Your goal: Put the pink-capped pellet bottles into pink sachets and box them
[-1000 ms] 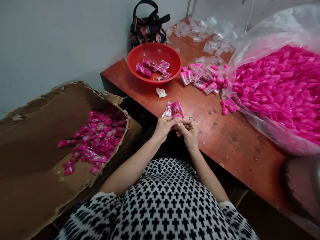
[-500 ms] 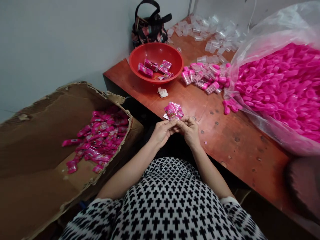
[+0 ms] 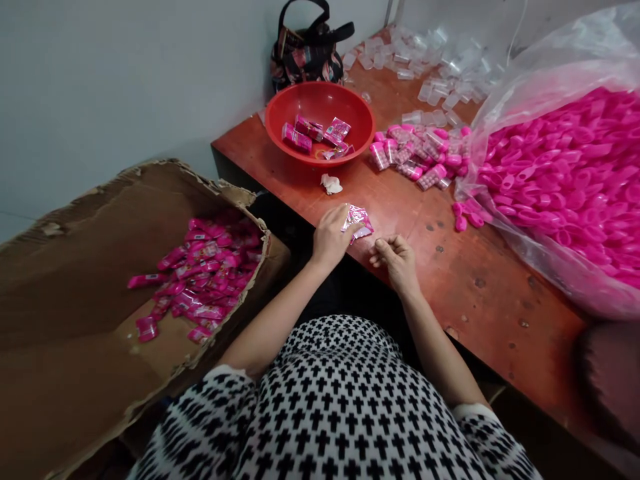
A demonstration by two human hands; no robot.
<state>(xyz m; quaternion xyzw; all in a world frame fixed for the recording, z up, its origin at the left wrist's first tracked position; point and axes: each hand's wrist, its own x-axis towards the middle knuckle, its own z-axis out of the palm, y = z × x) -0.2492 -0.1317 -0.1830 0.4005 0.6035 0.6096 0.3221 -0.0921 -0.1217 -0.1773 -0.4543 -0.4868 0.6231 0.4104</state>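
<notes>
My left hand (image 3: 331, 237) is closed on a pink wrapped packet (image 3: 358, 221) at the near edge of the red-brown table (image 3: 440, 267). Just to its right, my right hand (image 3: 396, 259) has its fingers curled in a pinch; whether anything is in them is too small to make out. A red bowl (image 3: 320, 123) farther back on the table holds a few pink packets. To my left, an open cardboard box (image 3: 125, 267) contains several pink packets (image 3: 200, 273).
A pile of small pink-capped containers (image 3: 415, 157) lies beside the bowl, with clear plastic cases (image 3: 430, 73) behind. A big clear bag of pink caps (image 3: 560, 173) fills the right side. A dark handbag (image 3: 310, 57) stands by the wall. A crumpled white scrap (image 3: 331, 184) lies near the bowl.
My hands were together on the packet; now they have parted. The left hand keeps the packet and the right hand has drawn away to the right.
</notes>
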